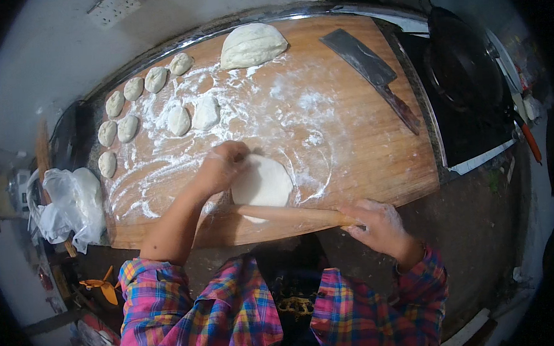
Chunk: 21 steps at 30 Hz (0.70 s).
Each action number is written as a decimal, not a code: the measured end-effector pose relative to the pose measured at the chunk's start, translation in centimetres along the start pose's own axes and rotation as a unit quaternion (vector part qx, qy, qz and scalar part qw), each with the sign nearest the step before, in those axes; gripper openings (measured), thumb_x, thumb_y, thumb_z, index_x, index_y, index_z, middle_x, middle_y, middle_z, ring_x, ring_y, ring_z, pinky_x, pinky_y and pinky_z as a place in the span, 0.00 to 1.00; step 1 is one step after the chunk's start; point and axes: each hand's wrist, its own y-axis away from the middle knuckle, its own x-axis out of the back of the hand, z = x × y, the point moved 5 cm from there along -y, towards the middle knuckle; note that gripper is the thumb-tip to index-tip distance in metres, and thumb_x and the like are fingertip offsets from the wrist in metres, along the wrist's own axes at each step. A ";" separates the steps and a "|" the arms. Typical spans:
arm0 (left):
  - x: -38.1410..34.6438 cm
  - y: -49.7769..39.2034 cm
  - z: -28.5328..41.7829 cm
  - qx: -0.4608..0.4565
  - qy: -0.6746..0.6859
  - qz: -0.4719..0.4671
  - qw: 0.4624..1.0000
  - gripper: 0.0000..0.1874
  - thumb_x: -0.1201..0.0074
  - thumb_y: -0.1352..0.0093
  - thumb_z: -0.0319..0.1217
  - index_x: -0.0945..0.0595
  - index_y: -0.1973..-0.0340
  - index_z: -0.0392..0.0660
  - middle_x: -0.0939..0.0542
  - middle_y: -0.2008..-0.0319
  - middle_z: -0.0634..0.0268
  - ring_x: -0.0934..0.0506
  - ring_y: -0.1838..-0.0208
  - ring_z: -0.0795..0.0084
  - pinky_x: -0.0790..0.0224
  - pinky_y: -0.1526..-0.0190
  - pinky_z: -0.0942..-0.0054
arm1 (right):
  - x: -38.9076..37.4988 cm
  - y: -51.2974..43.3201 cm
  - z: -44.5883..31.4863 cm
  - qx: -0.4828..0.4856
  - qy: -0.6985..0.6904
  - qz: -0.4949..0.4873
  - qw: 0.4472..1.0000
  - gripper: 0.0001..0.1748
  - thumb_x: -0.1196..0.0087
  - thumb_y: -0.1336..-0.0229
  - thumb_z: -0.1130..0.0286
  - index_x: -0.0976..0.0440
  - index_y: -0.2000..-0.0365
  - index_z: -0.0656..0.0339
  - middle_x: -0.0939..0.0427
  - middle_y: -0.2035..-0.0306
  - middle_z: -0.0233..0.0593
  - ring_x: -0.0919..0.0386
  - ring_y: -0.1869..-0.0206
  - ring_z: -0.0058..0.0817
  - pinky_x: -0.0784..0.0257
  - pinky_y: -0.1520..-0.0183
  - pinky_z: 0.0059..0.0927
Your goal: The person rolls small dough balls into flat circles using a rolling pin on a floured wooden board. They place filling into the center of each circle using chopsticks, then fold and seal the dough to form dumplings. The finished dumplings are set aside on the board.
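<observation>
A flat round of rolled dough [263,183] lies on the floured wooden board [380,167] near its front edge. My left hand [225,164] has its fingers closed on the upper left rim of this round. In my right hand [378,224] is the right end of a wooden rolling pin [293,214], which lies across the lower part of the round. Several small dough pieces [133,89] sit along the board's left side, and two flatter ones, one of them a floured dough piece [205,112], rest nearer the middle. A large dough lump [253,46] is at the back.
A cleaver [362,58] lies on the board's right part, its handle towards me. Beyond the right edge stands a dark wok [464,64] on a black stove top [477,139]. Left of the board is a clear plastic bag [74,202]. A wall rises behind.
</observation>
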 end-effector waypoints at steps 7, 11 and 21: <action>1.4 6.3 -3.8 0.176 0.177 0.047 0.967 0.15 0.49 0.36 0.30 0.30 0.56 0.36 0.23 0.74 0.56 0.24 0.73 0.73 0.31 0.72 0.75 | -1.7 -0.9 -1.2 0.053 -0.046 -0.025 0.997 0.21 0.43 0.56 0.66 0.28 0.57 0.55 0.27 0.64 0.41 0.27 0.63 0.38 0.31 0.63 0.37; 2.2 10.8 -4.3 0.067 -0.011 0.139 0.988 0.19 0.54 0.35 0.32 0.33 0.49 0.41 0.27 0.56 0.49 0.27 0.54 0.61 0.37 0.53 0.65 | -2.5 -1.6 -0.8 0.027 -0.106 -0.011 0.994 0.21 0.43 0.56 0.68 0.28 0.57 0.57 0.27 0.64 0.43 0.27 0.62 0.39 0.31 0.62 0.37; -0.2 0.6 1.1 -0.117 -0.279 0.122 0.945 0.30 0.65 0.33 0.44 0.44 0.39 0.43 0.47 0.37 0.51 0.51 0.34 0.51 0.68 0.36 0.52 | -1.0 -4.2 0.9 -0.017 -0.035 0.086 0.996 0.19 0.43 0.57 0.70 0.28 0.59 0.58 0.29 0.63 0.41 0.27 0.62 0.40 0.30 0.61 0.34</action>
